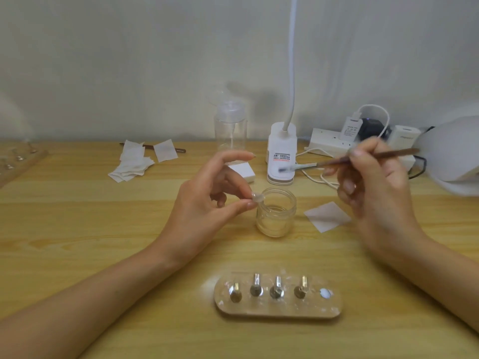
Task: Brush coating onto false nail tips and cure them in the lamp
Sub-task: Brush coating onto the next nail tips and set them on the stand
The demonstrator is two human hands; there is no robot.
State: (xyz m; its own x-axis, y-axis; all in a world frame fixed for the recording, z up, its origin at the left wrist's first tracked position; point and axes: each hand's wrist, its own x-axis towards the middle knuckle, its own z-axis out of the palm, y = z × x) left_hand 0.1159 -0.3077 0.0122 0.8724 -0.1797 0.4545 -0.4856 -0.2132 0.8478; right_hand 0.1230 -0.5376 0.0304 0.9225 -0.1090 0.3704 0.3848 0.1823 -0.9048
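The clear nail tip (257,197) is pinched between thumb and fingertip of the left hand (207,198), just over the rim of the open jar (276,218) on the bench (77,216). The right hand (373,187) grips the brush (337,161), its bristles not touching the tip. It would be best to steady both wrists and lay one thin, even stroke. The desk lamp base (282,141) has a red-and-black label, too blurred to read.

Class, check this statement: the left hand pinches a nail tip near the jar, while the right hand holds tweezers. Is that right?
Not quite. The head view shows the right hand holding a brush, not tweezers. The rest stands: the left hand pinches a nail tip near the jar.
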